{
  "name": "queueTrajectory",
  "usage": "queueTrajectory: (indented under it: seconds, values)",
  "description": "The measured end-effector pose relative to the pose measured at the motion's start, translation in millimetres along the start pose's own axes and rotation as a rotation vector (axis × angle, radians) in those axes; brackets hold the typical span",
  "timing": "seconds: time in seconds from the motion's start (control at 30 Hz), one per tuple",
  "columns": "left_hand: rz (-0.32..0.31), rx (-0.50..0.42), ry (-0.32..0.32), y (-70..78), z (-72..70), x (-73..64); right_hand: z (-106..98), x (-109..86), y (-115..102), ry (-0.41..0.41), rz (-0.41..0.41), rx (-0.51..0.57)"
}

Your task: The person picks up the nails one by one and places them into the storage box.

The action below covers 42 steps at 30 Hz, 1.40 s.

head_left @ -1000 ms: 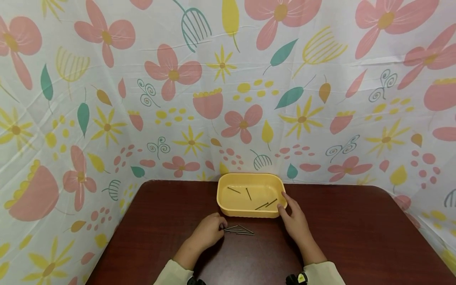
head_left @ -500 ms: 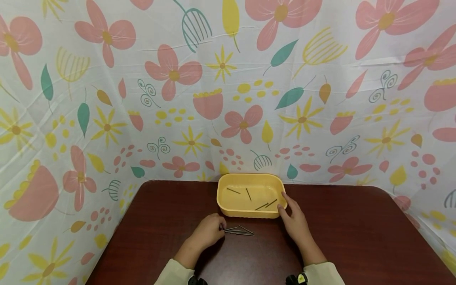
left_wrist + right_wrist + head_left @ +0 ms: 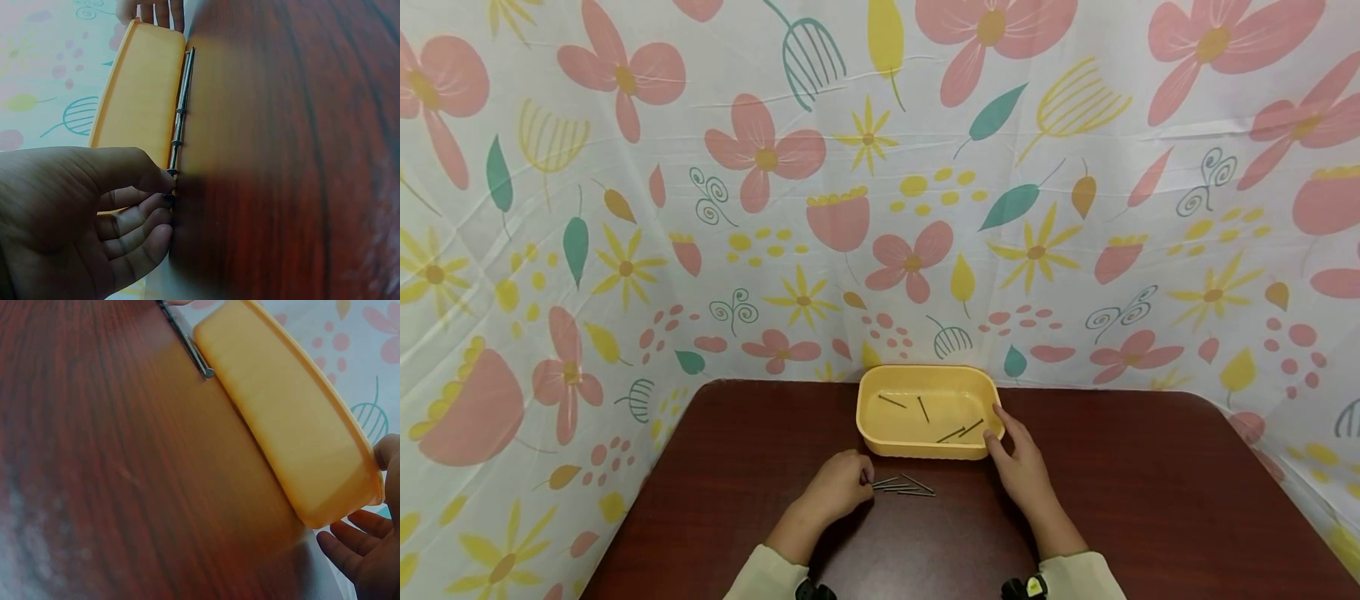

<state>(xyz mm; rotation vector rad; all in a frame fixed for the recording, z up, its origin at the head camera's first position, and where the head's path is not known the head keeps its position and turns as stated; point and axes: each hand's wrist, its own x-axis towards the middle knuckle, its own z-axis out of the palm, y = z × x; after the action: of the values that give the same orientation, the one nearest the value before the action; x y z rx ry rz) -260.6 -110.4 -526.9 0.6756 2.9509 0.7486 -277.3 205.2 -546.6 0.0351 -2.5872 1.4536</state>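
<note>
A small pile of steel nails [image 3: 906, 486] lies on the table in front of a yellow plastic tray [image 3: 925, 450]. My left hand [image 3: 838, 485] is at the pile's left end, thumb and fingertips pinching the end of a nail. In the left wrist view, a dark nail head [image 3: 167, 197] shows between the thumb and fingers, and other nails [image 3: 181, 109] line up beyond it. My right hand [image 3: 1022, 467] holds the tray's right end. The right wrist view has the thumb [image 3: 387, 450] at the rim and the fingers [image 3: 353, 537] low against the outer wall.
Several nails [image 3: 923, 408] lie scattered inside the tray. Close behind the tray, a flower-patterned cloth [image 3: 917, 333] hangs along the back edge of the dark red-brown wooden table [image 3: 1120, 467]. The cloth also runs along the left and right sides.
</note>
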Motion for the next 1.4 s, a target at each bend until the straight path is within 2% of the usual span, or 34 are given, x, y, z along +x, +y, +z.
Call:
queueTrajectory:
  seconds: [0.9,1.23,1.4]
  values:
    - [-0.017,0.048,0.046,-2.2,1.1,-3.3,-1.3,-0.6,-2.3,-0.013,0.015,0.002]
    - [-0.03,-0.006,0.039,-0.9,-3.3,-2.8,-1.8,-0.9,-3.0,-0.015,0.015,0.006]
    - [-0.01,-0.029,0.047,2.5,-8.0,-2.7,-1.5,-1.5,-2.4,-0.007,0.014,0.009]
